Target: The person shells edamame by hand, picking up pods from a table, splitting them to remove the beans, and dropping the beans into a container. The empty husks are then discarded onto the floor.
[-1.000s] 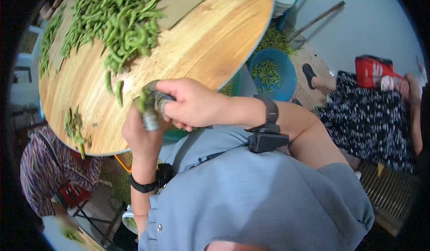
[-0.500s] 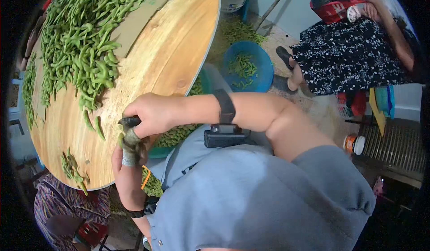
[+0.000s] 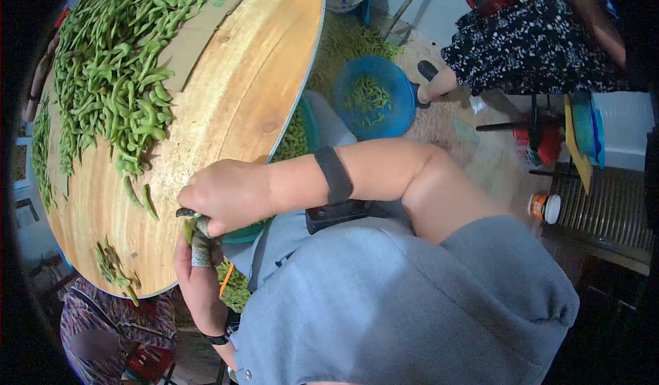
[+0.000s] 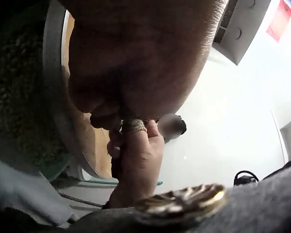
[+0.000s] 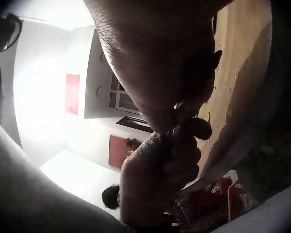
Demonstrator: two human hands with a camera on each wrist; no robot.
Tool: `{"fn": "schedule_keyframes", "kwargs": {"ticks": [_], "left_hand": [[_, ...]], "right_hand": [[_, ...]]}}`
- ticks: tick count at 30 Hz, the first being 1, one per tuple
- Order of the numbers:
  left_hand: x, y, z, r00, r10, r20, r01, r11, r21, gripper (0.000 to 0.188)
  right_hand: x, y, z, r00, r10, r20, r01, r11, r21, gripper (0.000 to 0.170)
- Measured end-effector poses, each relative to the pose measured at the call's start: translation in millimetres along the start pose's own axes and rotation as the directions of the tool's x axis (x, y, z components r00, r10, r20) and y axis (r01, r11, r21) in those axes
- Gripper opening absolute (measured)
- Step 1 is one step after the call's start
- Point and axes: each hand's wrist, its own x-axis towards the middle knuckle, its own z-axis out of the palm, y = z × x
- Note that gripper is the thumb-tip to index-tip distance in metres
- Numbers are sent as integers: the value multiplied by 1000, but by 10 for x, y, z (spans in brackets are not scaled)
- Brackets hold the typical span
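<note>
My left hand and right hand meet at the near edge of the round wooden table. Between them, my left hand pinches a green pod. A pale wrap covers one finger or thumb at the meeting point; whose it is I cannot tell there. The right hand's fingers curl down against the pod, their tips mostly hidden. Dark coverings show at the fingertips. Both wrist views are dim: the left wrist view shows the wrapped digit against the other hand, and the right wrist view shows curled fingers.
A large heap of green pods lies on the table beside cardboard; a small pile is near the left edge. Below the rim is a green basin of beans. A blue basin stands on the floor. Two other people are nearby.
The head view has shifted, so the table and basins appear further left. Both hands remain together at the table edge, with the right hand now turned more over the left.
</note>
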Motion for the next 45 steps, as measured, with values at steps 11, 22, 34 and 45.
{"fn": "schedule_keyframes", "kwargs": {"ticks": [11, 22, 34, 45], "left_hand": [[-15, 26, -202, 978, 14, 208, -29, 997, 70, 22], [35, -48, -43, 963, 263, 55, -268, 933, 240, 31], [131, 113, 21, 967, 239, 91, -255, 882, 396, 42], [116, 200, -112, 918, 307, 250, -396, 729, 559, 41]], "right_hand": [[-34, 63, 50, 983, -45, 181, 33, 997, 73, 25], [-373, -208, -99, 999, 15, -49, -21, 994, -111, 19], [16, -10, -5, 988, 136, 80, -139, 990, 35, 28], [-26, -19, -37, 979, 162, 126, -175, 979, 104, 31]]}}
